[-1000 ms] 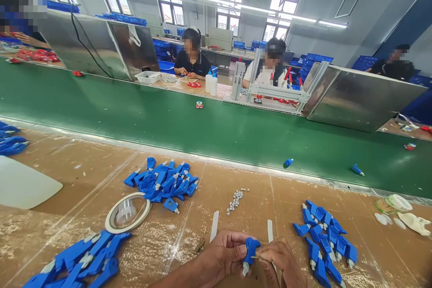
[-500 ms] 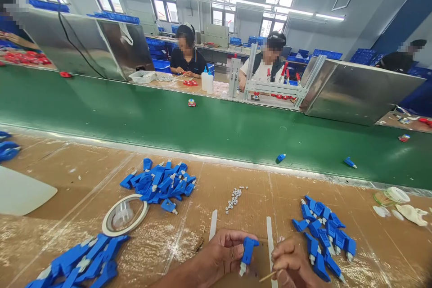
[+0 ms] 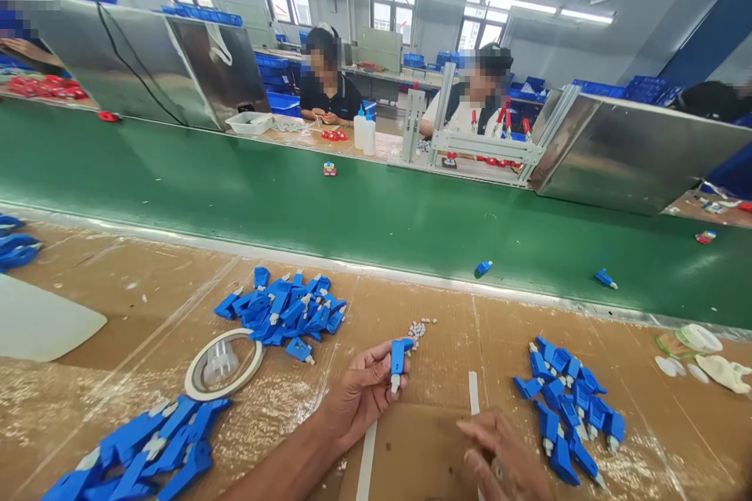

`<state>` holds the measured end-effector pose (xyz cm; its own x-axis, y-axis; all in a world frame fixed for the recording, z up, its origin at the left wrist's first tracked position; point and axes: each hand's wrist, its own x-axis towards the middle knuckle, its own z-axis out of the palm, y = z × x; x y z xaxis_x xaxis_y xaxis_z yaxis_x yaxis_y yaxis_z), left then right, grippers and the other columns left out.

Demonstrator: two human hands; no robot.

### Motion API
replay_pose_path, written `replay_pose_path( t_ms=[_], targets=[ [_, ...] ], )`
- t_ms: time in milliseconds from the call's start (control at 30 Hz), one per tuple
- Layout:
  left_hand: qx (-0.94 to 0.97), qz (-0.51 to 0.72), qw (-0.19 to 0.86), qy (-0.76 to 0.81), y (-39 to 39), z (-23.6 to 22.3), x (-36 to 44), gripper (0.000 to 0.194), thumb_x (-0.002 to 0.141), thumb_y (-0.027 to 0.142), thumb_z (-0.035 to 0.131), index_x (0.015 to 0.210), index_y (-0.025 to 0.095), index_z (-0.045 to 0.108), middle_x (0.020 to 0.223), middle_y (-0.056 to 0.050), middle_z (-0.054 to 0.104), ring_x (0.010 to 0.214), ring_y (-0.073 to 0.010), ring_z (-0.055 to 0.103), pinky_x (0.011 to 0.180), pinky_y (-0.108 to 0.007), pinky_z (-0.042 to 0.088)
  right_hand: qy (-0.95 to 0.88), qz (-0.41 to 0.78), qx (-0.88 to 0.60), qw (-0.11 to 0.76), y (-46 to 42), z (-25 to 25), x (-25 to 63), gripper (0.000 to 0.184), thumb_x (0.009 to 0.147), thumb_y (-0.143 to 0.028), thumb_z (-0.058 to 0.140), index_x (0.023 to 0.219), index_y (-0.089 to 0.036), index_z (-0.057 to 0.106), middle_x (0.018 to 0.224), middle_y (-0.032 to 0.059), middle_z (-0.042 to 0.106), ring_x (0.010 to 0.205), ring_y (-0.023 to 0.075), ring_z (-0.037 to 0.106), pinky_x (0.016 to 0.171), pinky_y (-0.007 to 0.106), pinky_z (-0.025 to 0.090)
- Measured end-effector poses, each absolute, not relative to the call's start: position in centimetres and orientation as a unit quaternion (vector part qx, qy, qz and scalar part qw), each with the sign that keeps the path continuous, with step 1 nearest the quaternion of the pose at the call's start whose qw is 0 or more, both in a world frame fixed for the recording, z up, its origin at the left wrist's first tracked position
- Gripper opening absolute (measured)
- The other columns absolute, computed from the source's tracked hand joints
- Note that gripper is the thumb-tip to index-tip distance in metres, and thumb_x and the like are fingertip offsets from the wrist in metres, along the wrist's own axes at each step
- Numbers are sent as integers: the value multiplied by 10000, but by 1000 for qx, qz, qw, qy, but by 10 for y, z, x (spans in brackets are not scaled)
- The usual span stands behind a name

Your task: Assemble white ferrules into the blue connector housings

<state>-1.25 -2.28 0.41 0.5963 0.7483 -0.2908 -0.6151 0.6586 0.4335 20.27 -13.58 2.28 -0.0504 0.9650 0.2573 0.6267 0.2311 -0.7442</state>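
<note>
Your left hand (image 3: 365, 391) pinches a blue, angled plastic part with a pale tip (image 3: 398, 360) between thumb and fingers, partly covering small grey-white pieces (image 3: 419, 330). Your right hand (image 3: 499, 454) is blurred; whether its fingers pinch anything, you cannot tell.

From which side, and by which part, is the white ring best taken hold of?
I would pinch the white ring by its right-hand band, from above: it lies flat, the clear cup inside leaves a gap there, and blue parts crowd its far and near edges.
</note>
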Motion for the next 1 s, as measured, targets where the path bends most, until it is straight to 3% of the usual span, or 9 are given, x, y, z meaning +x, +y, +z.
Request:
replay_pose_path(
  t_ms=[133,267,533,700,867,1000],
  targets=[
    [102,430,862,247,-13,-3,-13,294,671,140,828,939,102,714,778,-26,685,622,-80,627,538,-149,497,-737,118,-603,281,-66,19,208,181,954,-270,511,1009,-220,676,862,70,719,723,235,693,659,345,585],
    [77,422,866,258,-13,-10,-5,284,641,159,859,881,106,716,750,-18,679,601,-72,629,538,-147,506,-768,84,-585,246,-6,1,212,261,906,-116,438,1000,-175,674,896,128,711,819,283,685,720,418,574],
    [79,417,873,242,-14,-12,-2,255,700,239,834,889,105,728,817,-60,690,644,-76,631,558,-135,487,-793,94,-573,187,21,1,214,268,919,-123,430,855,-216,673,811,69,661,745,242,638,668,345,498],
    [71,419,878,218,-11,-18,2,278,642,252,872,835,111,731,756,-41,676,604,-79,618,521,-138,476,-776,132,-587,189,33,6,207,267,869,-109,457,695,-217,629,745,62,609,635,216,578,596,322,428],
    [83,425,875,217,-12,-19,2,271,669,250,857,871,111,742,758,-45,677,610,-85,625,536,-147,483,-732,227,-595,242,28,21,205,192,848,-236,535,660,-212,567,689,57,605,596,214,593,560,317,458],
    [95,414,877,227,-15,-21,4,309,664,260,862,911,109,754,761,-50,685,594,-86,636,525,-151,472,-645,398,-576,306,-5,27,212,344,924,-487,475,748,-211,580,620,4,622,485,160,611,421,234,452]
  ],
)
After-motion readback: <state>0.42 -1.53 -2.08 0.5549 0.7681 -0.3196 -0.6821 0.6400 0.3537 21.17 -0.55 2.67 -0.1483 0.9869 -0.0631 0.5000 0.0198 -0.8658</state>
